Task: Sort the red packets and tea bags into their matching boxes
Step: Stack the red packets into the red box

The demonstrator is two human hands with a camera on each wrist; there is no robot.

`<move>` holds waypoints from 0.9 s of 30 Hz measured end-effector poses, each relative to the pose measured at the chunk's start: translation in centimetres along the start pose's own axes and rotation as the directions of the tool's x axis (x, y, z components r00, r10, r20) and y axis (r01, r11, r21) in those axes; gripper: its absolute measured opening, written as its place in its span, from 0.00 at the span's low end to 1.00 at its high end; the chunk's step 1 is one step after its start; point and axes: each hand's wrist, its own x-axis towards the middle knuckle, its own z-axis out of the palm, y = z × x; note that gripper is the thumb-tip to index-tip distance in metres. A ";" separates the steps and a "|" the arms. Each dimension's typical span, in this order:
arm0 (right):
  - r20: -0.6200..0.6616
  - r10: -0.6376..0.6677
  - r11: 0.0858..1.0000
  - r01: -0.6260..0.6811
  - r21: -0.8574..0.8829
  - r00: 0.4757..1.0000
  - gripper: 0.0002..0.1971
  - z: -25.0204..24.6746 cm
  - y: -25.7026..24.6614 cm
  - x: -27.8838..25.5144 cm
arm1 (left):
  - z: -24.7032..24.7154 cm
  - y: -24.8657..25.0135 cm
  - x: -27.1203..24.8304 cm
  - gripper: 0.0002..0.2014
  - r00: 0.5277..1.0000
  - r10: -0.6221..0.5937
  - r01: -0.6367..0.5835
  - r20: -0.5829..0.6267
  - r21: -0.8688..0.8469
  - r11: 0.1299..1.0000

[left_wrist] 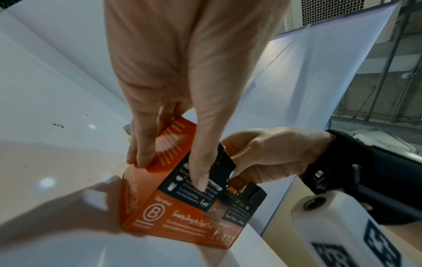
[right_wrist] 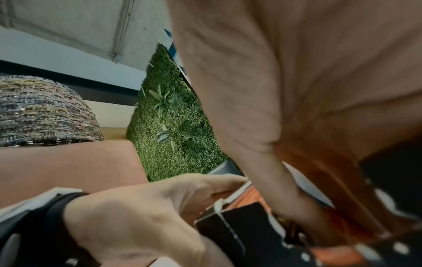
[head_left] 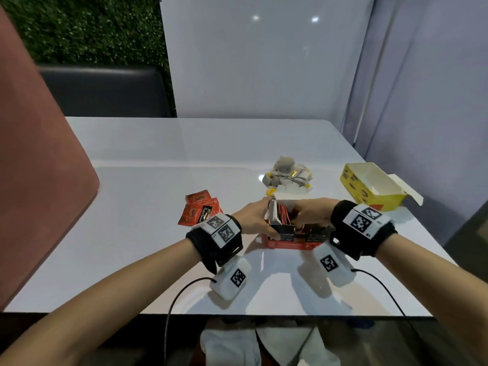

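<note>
An orange-red box [head_left: 290, 244] stands open near the table's front, with a row of red packets [head_left: 284, 215] upright inside it. My left hand [head_left: 265, 220] grips the box's left side; in the left wrist view its fingers [left_wrist: 141, 159] press the side panel and the thumb lies on the front of the box [left_wrist: 182, 225]. My right hand [head_left: 302, 220] curls down into the box mouth and pinches at the packets, its fingertips mostly hidden. Loose red packets [head_left: 200, 210] lie to the left. A heap of tea bags [head_left: 287, 173] sits behind the box.
An open yellow box [head_left: 372, 186] lies at the right by the partition wall [head_left: 422, 101]. A pink seat back [head_left: 39, 167] rises at the left table edge. Wrist-camera cables [head_left: 174, 299] trail off the front edge.
</note>
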 end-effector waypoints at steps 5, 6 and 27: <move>-0.119 -0.041 0.982 0.018 -0.186 0.992 0.28 0.4 0.7 0.7 | 0.2 -0.3 0.7 0.40 1.000 -0.005 0.005 0.018 -0.024 1.000; -0.115 -0.024 0.983 0.002 -0.185 0.993 0.26 0.3 0.7 0.6 | 0.2 -0.4 0.7 0.41 0.999 -0.008 0.009 0.035 -0.034 0.999; -0.245 -0.252 0.958 0.278 0.076 0.936 0.14 5.7 -8.1 0.9 | -11.7 -10.1 3.1 0.41 0.964 -0.196 -0.069 0.182 0.879 0.472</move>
